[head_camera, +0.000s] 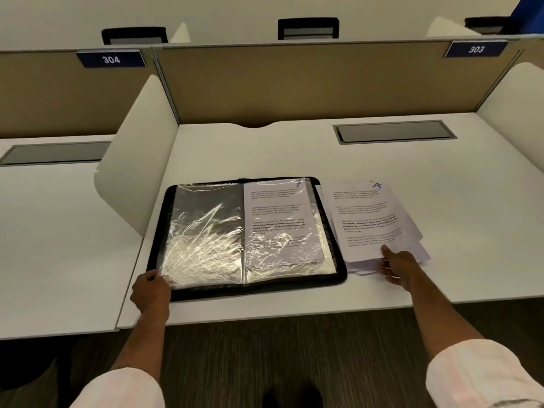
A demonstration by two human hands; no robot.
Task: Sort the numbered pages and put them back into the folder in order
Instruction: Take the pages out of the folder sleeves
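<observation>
Sleeves [117, 390] are nearest; both arms reach over the desk [265, 154]. L hand [150, 291] curls round the near left corner of the open folder [265, 287], prob. to keep it flat. R hand [397, 266] pinches the near edge of the loose pages [371, 219], top one no. 4, just beside the folder; I judge to sort them. Page 7 [276, 213] sits in the right pocket.

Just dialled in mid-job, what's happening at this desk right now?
A person is sorting pages at a desk. The folder lies open, its right sleeve holding a page marked 7. The left hand holds the folder's near left corner. The right hand is at the near edge of a loose pile beside the folder, topped by page 4; whether it grips is unclear.
</observation>
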